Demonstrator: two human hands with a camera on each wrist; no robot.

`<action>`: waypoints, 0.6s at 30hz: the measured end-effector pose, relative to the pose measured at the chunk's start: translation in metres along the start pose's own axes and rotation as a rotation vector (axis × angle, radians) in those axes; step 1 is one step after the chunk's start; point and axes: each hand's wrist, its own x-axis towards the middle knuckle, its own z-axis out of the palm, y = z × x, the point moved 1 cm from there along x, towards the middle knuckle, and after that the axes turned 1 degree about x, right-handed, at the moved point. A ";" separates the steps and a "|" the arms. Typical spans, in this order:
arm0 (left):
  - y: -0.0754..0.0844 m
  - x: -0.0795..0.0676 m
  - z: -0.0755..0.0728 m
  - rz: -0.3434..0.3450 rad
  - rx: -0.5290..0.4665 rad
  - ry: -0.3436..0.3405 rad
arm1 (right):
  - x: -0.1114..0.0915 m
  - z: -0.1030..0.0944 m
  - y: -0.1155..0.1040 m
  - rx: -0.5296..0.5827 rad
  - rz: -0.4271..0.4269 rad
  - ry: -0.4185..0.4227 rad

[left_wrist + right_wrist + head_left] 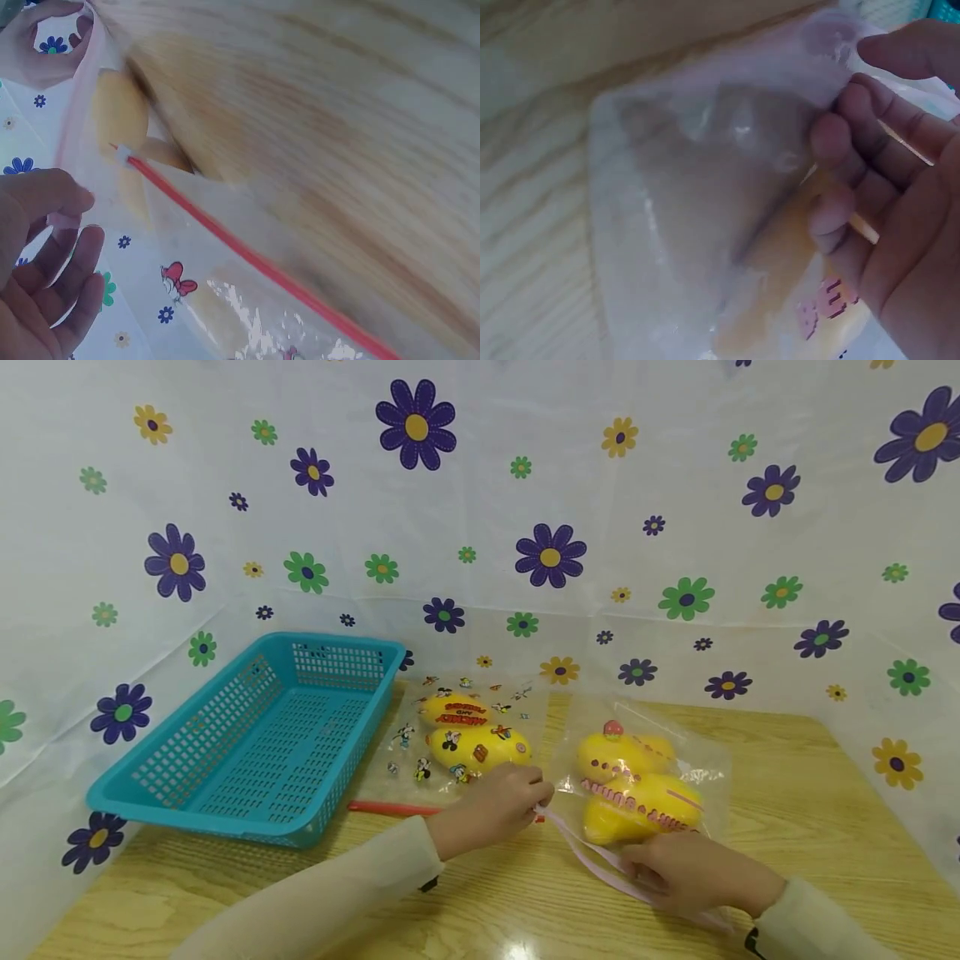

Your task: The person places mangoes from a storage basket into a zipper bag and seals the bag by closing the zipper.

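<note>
A clear zip bag with a pink top edge (600, 860) lies at the right with yellow toy-like fruits (641, 802) inside and pink lettering on its front. My left hand (491, 810) pinches the left end of that pink edge. Farther along the same edge, my right hand (693, 872) grips it between thumb and fingers, as the right wrist view shows at the bag's pink edge (780, 67). The two sides of the opening stand slightly apart between the hands. Behind my left hand lies a second clear bag (390, 768) with cartoon prints and yellow fruits.
A blue-green plastic basket (322, 810) stands at the left on the wooden table (810, 827). The second bag's red zip strip (393, 808) runs partly under my left hand. A white flower-patterned sheet (465, 510) encloses the back and sides.
</note>
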 end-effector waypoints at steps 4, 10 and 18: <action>-0.002 -0.001 -0.002 0.027 0.089 0.043 | 0.000 0.000 -0.003 -0.010 0.065 -0.044; -0.005 -0.003 -0.005 0.017 0.101 0.043 | 0.003 -0.003 -0.009 -0.083 0.054 0.107; -0.002 -0.001 -0.010 0.027 0.098 0.067 | 0.024 -0.021 -0.034 -0.323 0.026 0.421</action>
